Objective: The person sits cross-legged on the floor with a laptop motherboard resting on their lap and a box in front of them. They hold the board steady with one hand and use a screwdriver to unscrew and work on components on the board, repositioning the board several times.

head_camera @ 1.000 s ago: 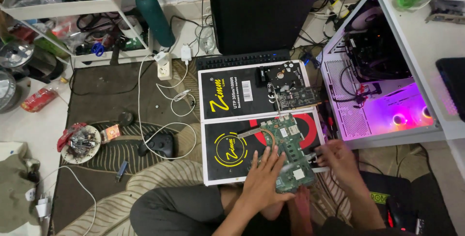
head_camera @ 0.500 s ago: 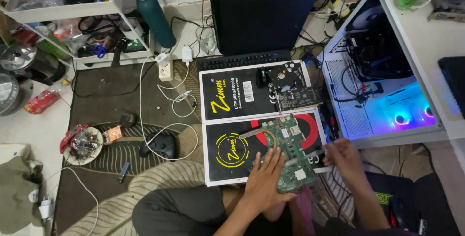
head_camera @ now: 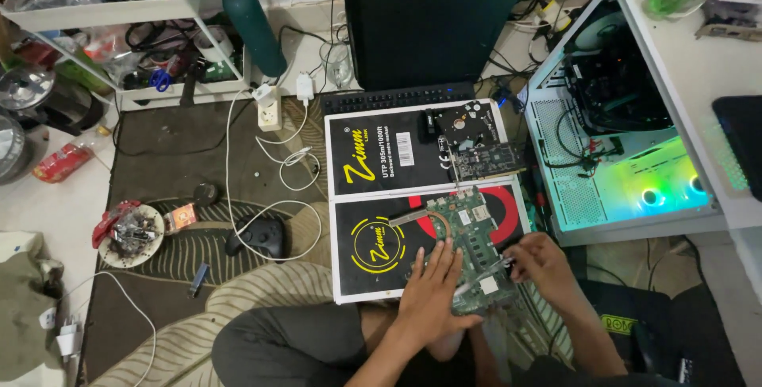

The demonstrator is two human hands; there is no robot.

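A green laptop motherboard with a copper heat pipe lies on a black box in front of my crossed legs. My left hand presses flat on the board's near end, fingers spread. My right hand is closed on a thin screwdriver, its tip down on the board near a white label. Behind it, on a second black box, lie a hard drive and a small expansion card.
An open white computer case with green-lit fans stands at the right, a black tower behind. A game controller, charger cables, a dish of small parts, a teal bottle and a cluttered shelf lie at the left.
My right hand has moved slightly inward toward the board with the screwdriver. The case fans' light has turned from pink through blue to green. My left hand stays put.
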